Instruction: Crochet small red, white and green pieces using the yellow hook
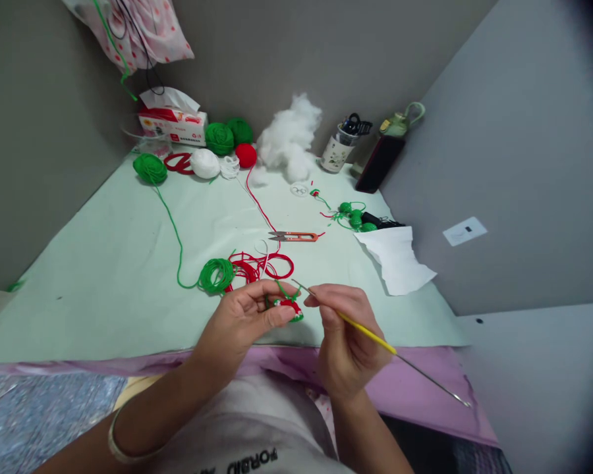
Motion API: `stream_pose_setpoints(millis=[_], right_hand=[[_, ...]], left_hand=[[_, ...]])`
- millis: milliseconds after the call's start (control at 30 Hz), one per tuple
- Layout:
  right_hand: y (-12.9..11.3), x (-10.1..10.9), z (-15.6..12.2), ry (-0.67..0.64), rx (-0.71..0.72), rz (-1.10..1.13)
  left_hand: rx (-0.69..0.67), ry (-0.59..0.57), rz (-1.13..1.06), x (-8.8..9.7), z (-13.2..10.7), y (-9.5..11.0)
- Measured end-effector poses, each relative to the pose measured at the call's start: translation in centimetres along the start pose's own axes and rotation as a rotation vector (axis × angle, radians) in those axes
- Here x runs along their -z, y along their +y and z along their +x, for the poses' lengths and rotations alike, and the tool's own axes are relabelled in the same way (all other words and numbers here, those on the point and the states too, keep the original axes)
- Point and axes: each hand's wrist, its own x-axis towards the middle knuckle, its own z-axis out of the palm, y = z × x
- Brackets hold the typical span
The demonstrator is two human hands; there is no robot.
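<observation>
My left hand (pixel 244 316) pinches a small crocheted piece (pixel 290 308) in red, white and green, held just above the near edge of the pale green table cover (pixel 103 276). My right hand (pixel 343 336) grips a crochet hook (pixel 375 339) with a yellow handle; its metal tip points up-left beside the piece. A green yarn strand (pixel 178 250) runs from a green coil (pixel 216 274) back to a green ball (pixel 149 168). Loose red yarn loops (pixel 264 266) lie just beyond my hands.
Orange thread snips (pixel 296 236) lie mid-table. At the back stand yarn balls in green (pixel 221 138), white (pixel 205 163) and red (pixel 246 155), white stuffing (pixel 289 138), a tissue box (pixel 172 125), a cup of scissors (pixel 338 151) and a bottle (pixel 383 161). Small green pieces (pixel 356 217) and white paper (pixel 398 260) lie right.
</observation>
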Motion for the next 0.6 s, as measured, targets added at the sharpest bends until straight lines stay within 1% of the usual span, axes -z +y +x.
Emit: stream_pose_setpoints(millis=[100,200,267,400,600], right_hand=[[-0.02,-0.06,0.18,0.006,-0.017,0.009],[-0.02,-0.20,0.42,0.028,-0.070,0.053],[0.00,-0.28,0.58,0.068,-0.098,0.095],[-0.06,-0.15,0.70,0.133,-0.097,0.129],[-0.46,0.18,0.33,0.047,-0.121,0.116]], left_hand=[[0.008,-0.011,0.003,0.08,0.03,0.04],[0.000,0.007,0.003,0.16,0.07,0.02],[-0.016,0.023,0.004,0.19,0.13,0.00],[-0.040,0.043,0.010,0.17,0.29,0.08],[-0.050,0.043,0.024,0.14,0.47,0.24]])
